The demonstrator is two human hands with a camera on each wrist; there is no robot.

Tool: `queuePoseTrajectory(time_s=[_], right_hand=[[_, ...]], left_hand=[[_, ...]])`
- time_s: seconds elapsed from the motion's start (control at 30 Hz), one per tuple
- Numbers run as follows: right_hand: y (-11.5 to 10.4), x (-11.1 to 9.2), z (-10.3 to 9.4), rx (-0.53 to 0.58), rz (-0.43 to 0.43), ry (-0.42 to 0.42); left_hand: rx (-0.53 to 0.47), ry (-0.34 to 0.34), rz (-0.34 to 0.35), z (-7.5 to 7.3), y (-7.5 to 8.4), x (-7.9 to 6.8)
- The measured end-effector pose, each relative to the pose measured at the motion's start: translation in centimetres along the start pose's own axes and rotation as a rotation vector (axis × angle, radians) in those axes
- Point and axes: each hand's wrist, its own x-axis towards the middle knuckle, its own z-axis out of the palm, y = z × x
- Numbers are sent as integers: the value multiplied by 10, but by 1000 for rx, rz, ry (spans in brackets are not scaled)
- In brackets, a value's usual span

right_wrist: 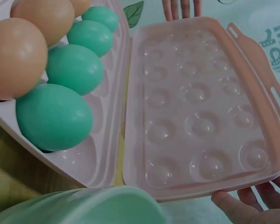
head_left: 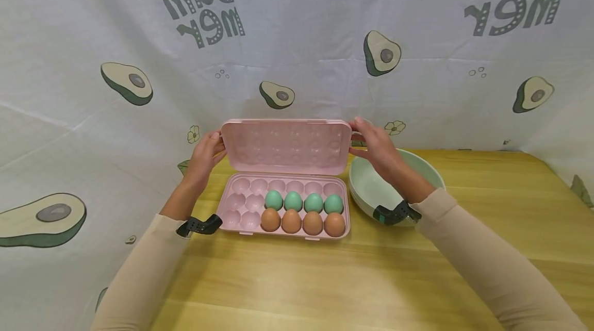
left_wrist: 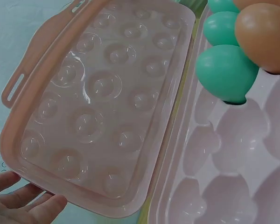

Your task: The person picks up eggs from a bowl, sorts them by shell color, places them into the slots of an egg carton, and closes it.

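Observation:
A pink plastic egg box (head_left: 236,202) lies on the table with its hinged lid (head_left: 287,145) raised nearly upright at the back. My left hand (head_left: 205,153) is at the lid's left end, its fingertips touching the rim. At the opposite end, the fingertips of my right hand (head_left: 376,148) touch the lid's edge, fingers fairly straight. Several green eggs (head_left: 293,201) fill part of the middle row, and several brown eggs (head_left: 291,221) sit in front of them. The cups at the left and along the back row hold nothing. Both wrist views show the lid's dimpled inner side (left_wrist: 102,86).
A pale green bowl (head_left: 366,186) stands right beside the box, partly under my right forearm. The wooden table (head_left: 297,279) reaches forward and to the right. Behind it hangs a white cloth (head_left: 315,37) printed with avocados.

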Motion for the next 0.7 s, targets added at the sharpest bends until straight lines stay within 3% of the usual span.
queuePoseTrajectory(time_s=[0.17, 0.33, 0.57, 0.7], right_hand=[[2, -14, 1, -50, -81, -35], [2, -26, 2, -184, -173, -67], [0, -47, 6, -467, -245, -56], [-1, -58, 11, -560, -308, -25]], left_hand=[[50, 6, 10, -5, 1, -14], [130, -42, 30, -11, 4, -26], [329, -98, 148, -15, 8, -44], [425, -102, 211, -13, 9, -52]])
